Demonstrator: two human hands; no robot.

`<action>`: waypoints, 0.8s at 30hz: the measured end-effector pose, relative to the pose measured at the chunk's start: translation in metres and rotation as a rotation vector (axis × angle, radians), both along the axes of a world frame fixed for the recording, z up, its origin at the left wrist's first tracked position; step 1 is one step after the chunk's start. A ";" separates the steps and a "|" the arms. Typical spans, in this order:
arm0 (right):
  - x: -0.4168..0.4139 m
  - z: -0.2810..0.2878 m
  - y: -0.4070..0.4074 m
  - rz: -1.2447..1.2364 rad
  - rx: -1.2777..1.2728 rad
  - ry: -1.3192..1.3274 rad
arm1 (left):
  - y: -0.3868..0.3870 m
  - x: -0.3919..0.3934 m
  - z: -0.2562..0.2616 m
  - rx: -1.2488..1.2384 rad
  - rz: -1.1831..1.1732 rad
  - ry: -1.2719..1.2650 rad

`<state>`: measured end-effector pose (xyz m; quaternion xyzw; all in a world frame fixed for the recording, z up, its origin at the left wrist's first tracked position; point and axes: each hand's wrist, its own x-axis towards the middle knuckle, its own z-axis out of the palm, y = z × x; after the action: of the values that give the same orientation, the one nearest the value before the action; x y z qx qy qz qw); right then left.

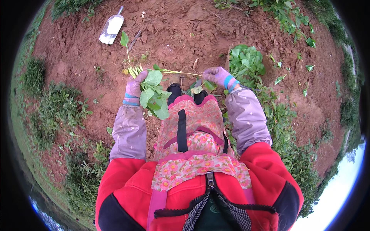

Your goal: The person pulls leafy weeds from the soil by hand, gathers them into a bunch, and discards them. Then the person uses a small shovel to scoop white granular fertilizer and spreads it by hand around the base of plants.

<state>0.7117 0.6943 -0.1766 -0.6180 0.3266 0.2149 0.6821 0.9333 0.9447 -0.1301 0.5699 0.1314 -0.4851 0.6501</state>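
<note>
In a pink knit glove with blue cuff bands, my left hand [135, 86] is closed around a bunch of leafy greens [153, 92], the pale stems pointing up and the leaves hanging to the right. A thin stalk [180, 73] stretches from the bunch across to my right hand [218, 77], whose gloved fingertips pinch its far end. One leaf stands upright on a long stem above my left hand. A heap of cut leafy greens [247, 62] lies just beyond my right hand, apparently in a container whose sides are partly hidden.
A metal scoop [112, 28] with white material in it lies on the reddish soil [179, 31] at the upper left. Loose leaves [280, 78] are scattered at the right. Green plants [59, 108] grow on both sides. A floral apron [199, 164] covers my front.
</note>
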 end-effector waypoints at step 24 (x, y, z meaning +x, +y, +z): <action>0.065 -0.011 0.064 -0.299 0.430 0.105 | -0.004 -0.034 0.022 -0.065 0.086 -0.001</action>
<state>0.7768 0.7579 -0.1874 -0.3918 0.3961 0.2079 0.8040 0.8994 0.9403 -0.1083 0.5426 0.1397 -0.4603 0.6886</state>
